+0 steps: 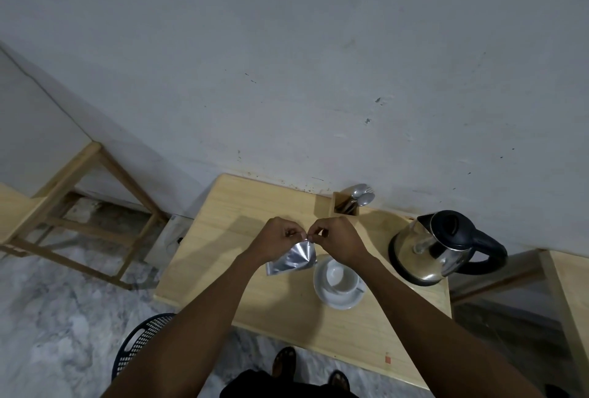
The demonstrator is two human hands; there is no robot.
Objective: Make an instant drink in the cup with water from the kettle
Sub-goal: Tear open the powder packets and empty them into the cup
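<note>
Two feet (283,362) in sandals at the near edge, on marbled floor, close against the table (255,295). Two bare forearms reaching far across it. Left hand (276,238) and right hand (338,239) held together above the tabletop, each pinching the top edge of one silver sachet (293,259) between thumb and fingertips; remaining fingers curled in. Sachet hanging down from that pinch, lower corner near or on the wood, cannot tell which, just left of the cup.

One white cup (339,276) on one white saucer (338,300), right of the sachet, partly covered by the right wrist. Cup looks empty. Something thin and metallic on the saucer's right rim, too small to name.

One steel kettle (430,254) with black lid and handle, on its base, right of the cup and apart from it, near the table's right edge.

One wooden holder (345,208) at the far edge against the wall, with a few spoons (363,195) standing in it; exact count unclear.

One dark perforated basket (143,343) on the floor, near left, partly hidden by the left forearm. One bare wooden frame (95,206) farther left. Another wooden edge at far right.
</note>
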